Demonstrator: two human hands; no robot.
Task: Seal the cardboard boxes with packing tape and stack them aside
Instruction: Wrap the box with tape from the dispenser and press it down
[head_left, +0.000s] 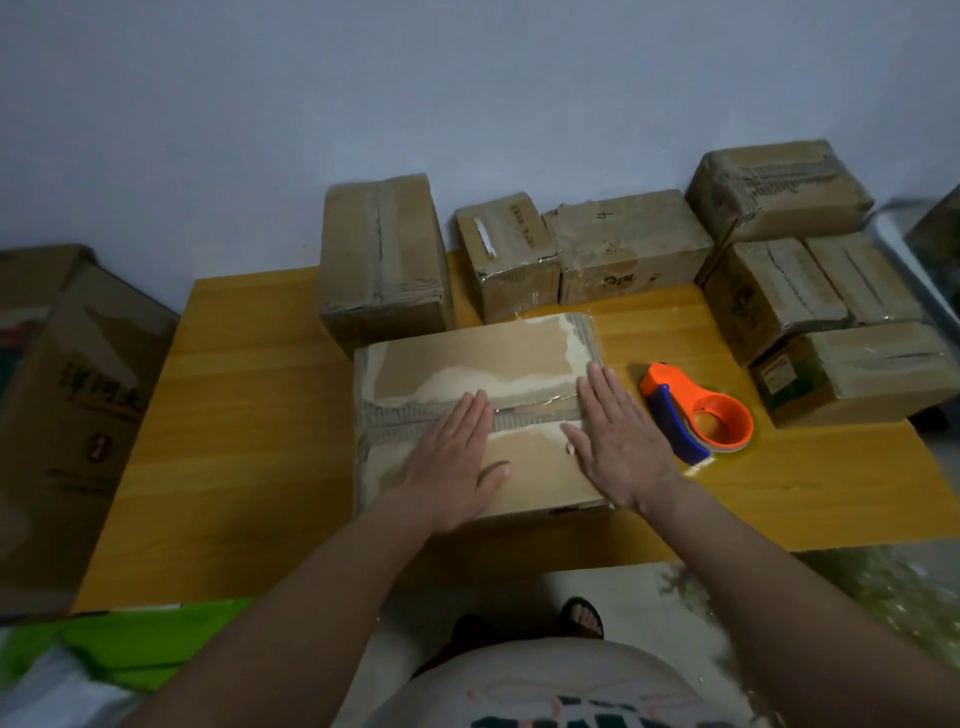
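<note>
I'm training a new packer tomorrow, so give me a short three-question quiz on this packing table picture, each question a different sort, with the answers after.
1. True or false: both hands lie flat on top of the box in front of the person.
2. Multiple choice: the tape dispenser lies (A) on the box, (B) on the table to the right of the box, (C) in the left hand.
3. Short answer: what colour is the dispenser's body?

Key
1. True: the left hand and right hand press flat, fingers straight, on the box.
2. B: the tape dispenser rests on the table, held by neither hand.
3. Orange, with a blue handle.
</note>
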